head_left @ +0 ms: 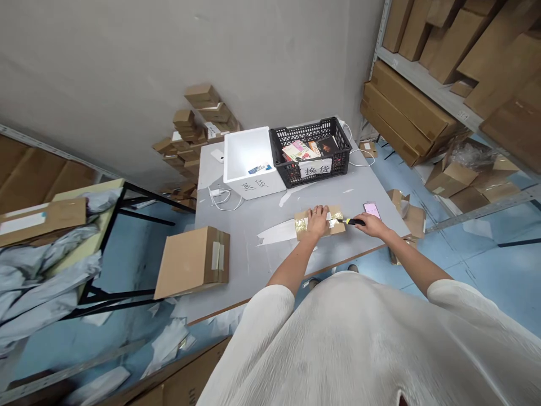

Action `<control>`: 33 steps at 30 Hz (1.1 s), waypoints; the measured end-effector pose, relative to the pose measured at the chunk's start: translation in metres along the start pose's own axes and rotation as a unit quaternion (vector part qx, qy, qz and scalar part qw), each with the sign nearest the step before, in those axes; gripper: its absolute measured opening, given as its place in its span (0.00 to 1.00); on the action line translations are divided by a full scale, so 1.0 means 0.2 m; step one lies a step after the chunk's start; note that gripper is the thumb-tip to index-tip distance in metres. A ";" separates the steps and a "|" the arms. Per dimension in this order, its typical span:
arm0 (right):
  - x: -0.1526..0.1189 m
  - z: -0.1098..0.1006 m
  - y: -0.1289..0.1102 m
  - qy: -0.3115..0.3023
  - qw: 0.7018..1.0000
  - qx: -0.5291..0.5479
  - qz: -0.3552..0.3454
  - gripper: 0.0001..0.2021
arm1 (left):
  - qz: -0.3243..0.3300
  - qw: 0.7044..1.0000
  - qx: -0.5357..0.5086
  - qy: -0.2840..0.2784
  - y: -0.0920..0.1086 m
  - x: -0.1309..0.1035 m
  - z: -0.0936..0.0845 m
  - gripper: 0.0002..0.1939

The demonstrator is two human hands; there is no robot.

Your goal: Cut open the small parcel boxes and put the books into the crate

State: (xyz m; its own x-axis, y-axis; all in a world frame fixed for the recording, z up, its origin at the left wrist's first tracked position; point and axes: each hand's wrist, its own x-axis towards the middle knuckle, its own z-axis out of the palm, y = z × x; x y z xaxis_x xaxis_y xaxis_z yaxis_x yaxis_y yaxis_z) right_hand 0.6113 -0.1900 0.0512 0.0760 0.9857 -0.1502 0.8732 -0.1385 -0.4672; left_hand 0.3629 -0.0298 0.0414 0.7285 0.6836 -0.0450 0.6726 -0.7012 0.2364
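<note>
A small taped cardboard box (301,228) lies flat near the front edge of the grey table. My left hand (318,220) rests on top of it, fingers spread and pressing it down. In my right hand (372,224) is a black and yellow utility knife (351,221), its tip at the shiny tape on the box's right part. Whether the blade is in the tape I cannot tell. Just beyond my right hand lies a phone (372,210) with a pink screen.
Behind the box stand a white bin (249,163) and a black crate (310,149) with books or booklets. A larger carton (190,259) sits at the table's left edge. Shelves with cartons (406,113) are at right; grey parcels (46,270) lie on a rack at left.
</note>
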 end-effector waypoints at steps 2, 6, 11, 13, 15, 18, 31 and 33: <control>0.00 0.02 0.01 0.005 1.000 0.008 0.000 0.17 | 0.000 1.000 -0.007 -0.004 0.00 0.00 0.01 0.41; -0.01 0.04 0.01 0.016 0.999 0.031 0.006 0.19 | -0.001 1.000 -0.011 0.001 0.01 -0.02 0.05 0.42; -0.02 0.07 -0.02 0.039 0.998 0.045 0.018 0.19 | -0.010 1.000 -0.010 0.019 0.01 -0.04 0.10 0.38; 0.00 0.08 -0.04 0.048 0.997 0.047 0.026 0.20 | -0.009 1.000 -0.011 0.023 0.01 -0.05 0.10 0.37; 0.01 0.10 -0.05 0.052 0.997 0.054 0.034 0.20 | -0.008 1.000 -0.011 0.023 0.01 -0.05 0.09 0.36; 0.03 0.12 -0.03 0.062 0.996 0.062 0.035 0.20 | -0.012 1.000 -0.007 0.021 0.01 -0.06 0.09 0.34; 0.08 0.13 0.04 0.060 0.998 0.035 -0.005 0.22 | -0.022 1.000 -0.010 0.009 0.01 -0.06 0.08 0.35; 0.09 0.12 0.07 0.058 0.998 0.026 -0.008 0.22 | -0.023 1.000 -0.008 0.008 0.00 -0.06 0.08 0.34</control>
State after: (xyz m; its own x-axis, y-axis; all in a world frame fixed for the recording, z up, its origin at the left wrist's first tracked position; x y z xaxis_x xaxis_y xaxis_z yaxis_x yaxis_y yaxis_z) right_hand 0.6134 -0.1760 0.0212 0.1193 0.9920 -0.0414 0.8493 -0.1235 -0.5132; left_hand 0.3564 -0.0424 0.0267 0.6941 0.7187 -0.0410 0.7037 -0.6653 0.2492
